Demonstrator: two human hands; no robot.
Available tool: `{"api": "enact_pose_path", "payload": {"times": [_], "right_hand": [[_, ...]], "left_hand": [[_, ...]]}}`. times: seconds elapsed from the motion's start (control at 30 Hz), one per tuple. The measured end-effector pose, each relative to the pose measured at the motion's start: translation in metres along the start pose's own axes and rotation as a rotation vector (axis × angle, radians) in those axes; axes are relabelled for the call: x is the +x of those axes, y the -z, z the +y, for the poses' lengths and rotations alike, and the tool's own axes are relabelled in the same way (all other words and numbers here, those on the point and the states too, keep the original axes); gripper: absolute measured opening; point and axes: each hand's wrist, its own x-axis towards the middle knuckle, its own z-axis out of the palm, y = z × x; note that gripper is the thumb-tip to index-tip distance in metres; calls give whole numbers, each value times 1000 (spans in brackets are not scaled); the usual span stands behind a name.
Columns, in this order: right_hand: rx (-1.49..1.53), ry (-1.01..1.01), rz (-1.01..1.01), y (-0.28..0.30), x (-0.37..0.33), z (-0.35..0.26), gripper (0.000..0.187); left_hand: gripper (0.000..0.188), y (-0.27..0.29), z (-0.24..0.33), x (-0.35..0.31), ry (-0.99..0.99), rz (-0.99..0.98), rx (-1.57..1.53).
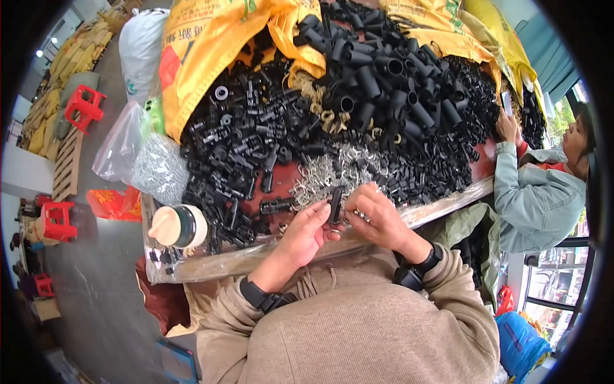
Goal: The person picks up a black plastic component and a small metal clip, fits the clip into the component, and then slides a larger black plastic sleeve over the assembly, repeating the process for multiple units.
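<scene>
Near the table's front edge, my left hand (306,233) grips a small, narrow black plastic part (336,205) between thumb and fingers, its long side roughly upright. My right hand (377,214) is closed in a pinch just to the right of that part. Whatever sits between its fingertips is too small or hidden to make out. Just beyond both hands lies a heap of small silvery metal pieces (313,176). Black plastic fittings (236,147) are piled to the left, and black tubes (364,83) lie farther back. Smaller black parts (428,166) spread to the right.
A white-lidded jar (190,227) stands at the table's left corner, near a clear bag of small pieces (160,169). Yellow sacks (204,57) line the back. At the right, another person (540,192) holds a phone-like object. Red stools (84,109) stand on the floor at left.
</scene>
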Motion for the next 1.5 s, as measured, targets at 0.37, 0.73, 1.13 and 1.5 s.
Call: {"api": "enact_pose_path", "payload": {"times": [0.37, 0.73, 1.13, 1.5], "right_hand": [[-125, 189, 1, -10, -11, 0, 16], [-82, 240, -64, -8, -10, 1, 16], [13, 89, -119, -8, -13, 5, 11], [68, 94, -169, -4, -9, 6, 11]], "left_hand": [[32, 5, -18, -11, -27, 21, 144], [31, -2, -22, -13, 23, 42, 276], [32, -6, -23, -11, 77, 53, 362], [31, -5, -20, -12, 82, 44, 331]]}}
